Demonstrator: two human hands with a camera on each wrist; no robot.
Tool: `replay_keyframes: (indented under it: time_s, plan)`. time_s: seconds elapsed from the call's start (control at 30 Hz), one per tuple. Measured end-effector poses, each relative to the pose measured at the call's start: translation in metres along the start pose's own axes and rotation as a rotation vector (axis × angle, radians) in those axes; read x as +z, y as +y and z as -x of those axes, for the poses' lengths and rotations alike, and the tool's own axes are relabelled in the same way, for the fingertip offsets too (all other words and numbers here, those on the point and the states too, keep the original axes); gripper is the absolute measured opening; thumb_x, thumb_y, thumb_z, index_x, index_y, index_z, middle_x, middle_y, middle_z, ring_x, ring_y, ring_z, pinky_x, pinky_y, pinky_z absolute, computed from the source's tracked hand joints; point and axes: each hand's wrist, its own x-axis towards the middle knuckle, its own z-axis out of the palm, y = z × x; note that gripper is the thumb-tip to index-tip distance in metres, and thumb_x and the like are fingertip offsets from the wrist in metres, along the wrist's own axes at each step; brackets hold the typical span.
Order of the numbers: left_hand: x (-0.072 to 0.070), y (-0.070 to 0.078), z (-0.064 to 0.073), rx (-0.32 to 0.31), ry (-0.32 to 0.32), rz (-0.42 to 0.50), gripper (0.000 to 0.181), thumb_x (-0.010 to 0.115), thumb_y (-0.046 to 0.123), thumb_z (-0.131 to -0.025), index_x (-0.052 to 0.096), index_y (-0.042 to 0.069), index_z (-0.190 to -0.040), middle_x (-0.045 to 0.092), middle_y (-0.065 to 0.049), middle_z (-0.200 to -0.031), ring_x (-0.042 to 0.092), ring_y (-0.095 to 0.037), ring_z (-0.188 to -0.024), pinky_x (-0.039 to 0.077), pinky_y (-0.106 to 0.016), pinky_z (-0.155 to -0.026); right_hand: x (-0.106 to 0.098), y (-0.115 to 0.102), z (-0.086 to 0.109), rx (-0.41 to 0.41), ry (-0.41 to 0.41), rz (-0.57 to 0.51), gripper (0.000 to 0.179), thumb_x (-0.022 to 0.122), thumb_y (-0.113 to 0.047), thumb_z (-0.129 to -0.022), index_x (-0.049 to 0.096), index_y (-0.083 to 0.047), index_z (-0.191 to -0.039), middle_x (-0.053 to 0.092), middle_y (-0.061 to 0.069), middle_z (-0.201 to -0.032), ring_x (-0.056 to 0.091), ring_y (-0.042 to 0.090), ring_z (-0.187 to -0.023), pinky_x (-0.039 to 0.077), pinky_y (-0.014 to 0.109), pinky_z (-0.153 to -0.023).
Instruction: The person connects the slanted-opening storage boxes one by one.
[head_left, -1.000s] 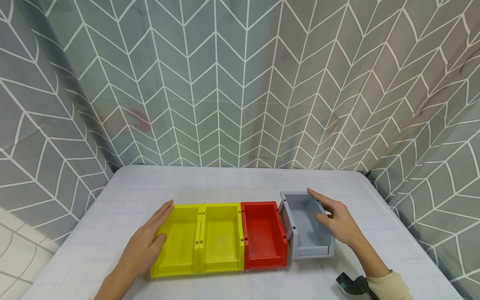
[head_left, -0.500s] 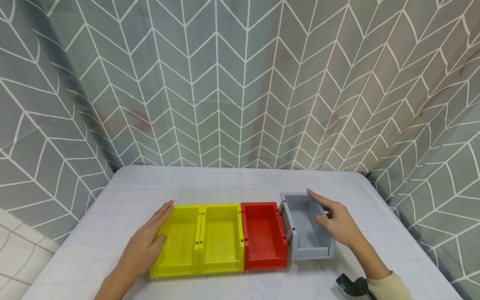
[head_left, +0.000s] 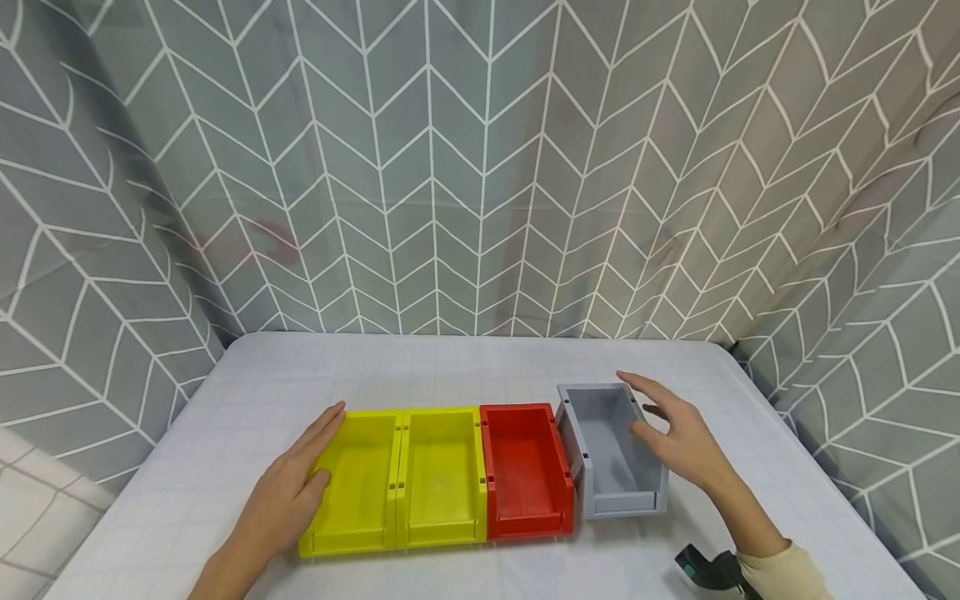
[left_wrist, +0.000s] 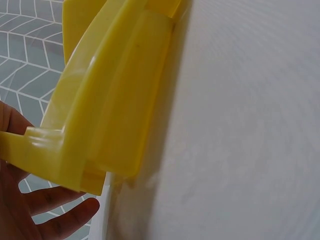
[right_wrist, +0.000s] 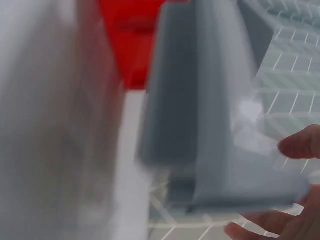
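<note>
My left hand [head_left: 285,487] holds the outer side of the leftmost yellow storage bin [head_left: 356,475], thumb over its rim and fingers outside. In the left wrist view, the wall of this yellow bin [left_wrist: 95,100] passes between thumb and spread fingers. At the row's other end stands a grey storage bin [head_left: 618,450], turned slightly and set a little farther back. My right hand [head_left: 682,437] is spread beside its right wall. The right wrist view shows the thumb apart from the grey bin [right_wrist: 220,125]; contact of the other fingers is unclear.
Between the two lie a second yellow bin [head_left: 442,479] and a red bin [head_left: 528,471], side by side on the white-clothed table [head_left: 450,367]. A dark device [head_left: 708,568] is strapped at the right wrist. Patterned grey curtains [head_left: 457,167] surround the table.
My right hand has loosened from the grey bin's wall, its fingers and thumb moving slightly outward. The left hand and the bins stay in place.
</note>
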Motion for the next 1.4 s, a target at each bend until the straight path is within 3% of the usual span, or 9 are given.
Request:
replay_keyframes:
  time_s: [0.1,0.23,0.33,0.43,0.57,0.7,0.83,1.13,1.4]
  plan:
    - [0.0,0.0,0.0,0.0,0.0,0.001,0.072,0.054,-0.004,-0.095,0.036,0.01,-0.163,0.026,0.002,-0.169,0.032,-0.032,-0.151,0.033,-0.061,-0.116,0.004,-0.013,0.0,-0.085,0.041,0.052,0.064,0.075,-0.003,-0.089,0.057,-0.011,-0.15,0.053,0.011,-0.152,0.046,0.034,-0.14,0.044,0.05,-0.111]
    - [-0.001,-0.001,0.001,0.002,0.002,-0.001,0.072,0.054,-0.004,-0.095,0.036,0.01,-0.163,0.027,0.002,-0.169,0.033,-0.032,-0.151,0.033,-0.061,-0.116,0.017,-0.037,0.0,-0.158,-0.007,0.134,0.061,0.077,-0.026,-0.092,0.059,-0.014,-0.149,0.048,0.012,-0.156,0.038,0.039,-0.145,0.037,0.073,-0.107]
    - [-0.001,-0.001,0.001,0.004,0.009,-0.003,0.072,0.054,-0.004,-0.094,0.037,0.009,-0.162,0.027,0.001,-0.169,0.033,-0.033,-0.151,0.033,-0.06,-0.116,0.027,-0.05,-0.001,-0.129,-0.066,0.202,0.066,0.073,-0.042,-0.093,0.057,-0.018,-0.152,0.044,0.012,-0.159,0.034,0.044,-0.147,0.034,0.079,-0.104]
    - [-0.001,-0.001,0.001,0.006,0.017,-0.006,0.072,0.054,-0.004,-0.094,0.037,0.009,-0.162,0.028,0.0,-0.169,0.034,-0.033,-0.15,0.033,-0.06,-0.116,0.034,-0.057,-0.002,-0.06,-0.117,0.222,0.07,0.07,-0.048,-0.094,0.052,-0.02,-0.156,0.039,0.011,-0.163,0.031,0.044,-0.149,0.041,0.078,-0.099]
    - [-0.001,0.0,0.001,0.006,0.02,-0.004,0.072,0.054,-0.005,-0.094,0.037,0.01,-0.163,0.028,0.0,-0.169,0.034,-0.033,-0.15,0.033,-0.06,-0.116,0.04,-0.057,-0.003,-0.037,-0.131,0.204,0.068,0.068,-0.038,-0.097,0.047,-0.017,-0.158,0.034,0.013,-0.166,0.027,0.044,-0.15,0.044,0.077,-0.097]
    - [-0.001,-0.001,0.001,0.002,0.01,0.009,0.073,0.054,-0.005,-0.094,0.036,0.01,-0.163,0.027,0.0,-0.169,0.032,-0.033,-0.151,0.032,-0.061,-0.117,0.045,-0.053,-0.004,-0.08,-0.125,0.223,0.068,0.066,-0.025,-0.096,0.044,-0.009,-0.159,0.03,0.015,-0.167,0.023,0.045,-0.152,0.028,0.075,-0.112]
    - [0.0,-0.001,0.001,0.0,0.001,0.016,0.074,0.054,-0.005,-0.094,0.035,0.011,-0.163,0.027,0.0,-0.169,0.031,-0.033,-0.151,0.032,-0.061,-0.117,0.051,-0.048,-0.004,-0.112,-0.137,0.284,0.072,0.062,-0.026,-0.097,0.038,-0.005,-0.161,0.026,0.016,-0.168,0.017,0.045,-0.154,0.016,0.071,-0.119]
    - [0.001,0.001,-0.001,0.003,0.003,0.008,0.074,0.054,-0.004,-0.094,0.034,0.011,-0.164,0.026,0.0,-0.17,0.031,-0.033,-0.152,0.032,-0.061,-0.117,0.064,-0.042,-0.001,-0.181,-0.046,0.315,0.078,0.06,-0.02,-0.086,0.038,0.0,-0.158,0.03,0.021,-0.165,0.017,0.046,-0.153,0.02,0.074,-0.116]
    - [0.0,0.001,0.0,0.004,0.01,0.004,0.073,0.054,-0.004,-0.094,0.035,0.01,-0.163,0.027,0.0,-0.169,0.031,-0.032,-0.151,0.031,-0.06,-0.118,0.067,-0.041,-0.001,-0.201,0.001,0.33,0.074,0.06,-0.019,-0.087,0.042,0.002,-0.155,0.035,0.022,-0.161,0.024,0.051,-0.148,0.023,0.076,-0.113]
